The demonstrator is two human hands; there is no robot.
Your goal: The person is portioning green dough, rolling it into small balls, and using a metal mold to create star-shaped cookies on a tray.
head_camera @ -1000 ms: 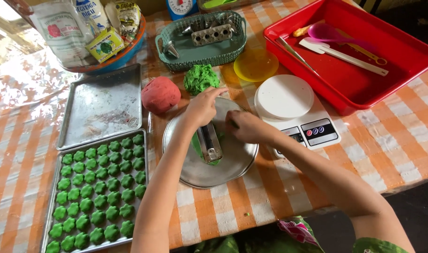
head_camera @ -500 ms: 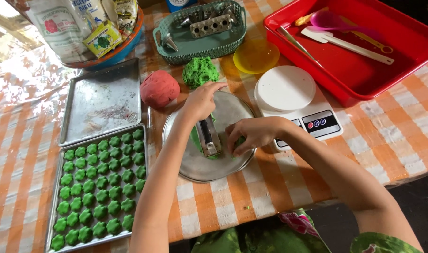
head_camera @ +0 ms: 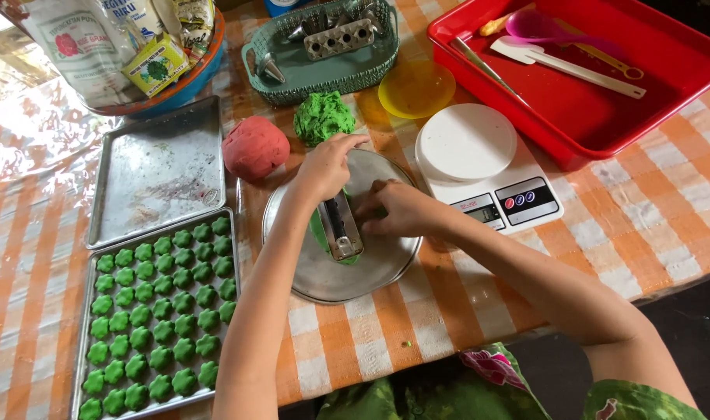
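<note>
- I am watching the left hand [head_camera: 327, 166] gripping the top of a metal cutter [head_camera: 340, 226], fingers closed around it, on the round metal plate [head_camera: 324, 276].
- The cutter is lying over a strip of green dough [head_camera: 320, 231] on that plate.
- The right hand [head_camera: 394, 208] is pressing curled fingers against the cutter's side.
- A tray of green cookies [head_camera: 156, 311] is sitting left on the checked surface [head_camera: 635, 225].

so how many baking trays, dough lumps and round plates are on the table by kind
baking trays: 2, filled tray, bare tray
dough lumps: 2, red lump, green lump
round plates: 2, metal plate, yellow plate
total: 6
</note>
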